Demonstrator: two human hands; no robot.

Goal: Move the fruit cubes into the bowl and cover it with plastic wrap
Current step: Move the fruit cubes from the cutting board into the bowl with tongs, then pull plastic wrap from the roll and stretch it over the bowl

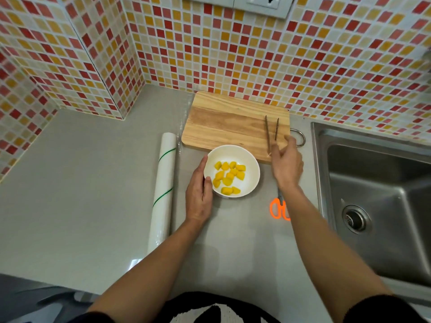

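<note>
A white bowl (249, 164) stands on the grey counter just in front of the wooden cutting board (224, 122). Several yellow fruit cubes (229, 177) lie inside it. My left hand (199, 194) grips the bowl's left rim with the thumb along the edge. My right hand (288, 163) hovers over the board's right end with fingers spread, just beside a pair of brown chopsticks (271, 131) lying on the board; whether it touches them I cannot tell. A roll of plastic wrap (163, 183) with green lines lies left of the bowl, and a clear sheet of it seems spread under the bowl.
Orange-handled scissors (277, 208) lie on the counter under my right forearm. A steel sink (373, 187) fills the right side. Mosaic tiled walls stand behind and to the left. A metal loop handle (300, 136) sticks out from the board's right edge.
</note>
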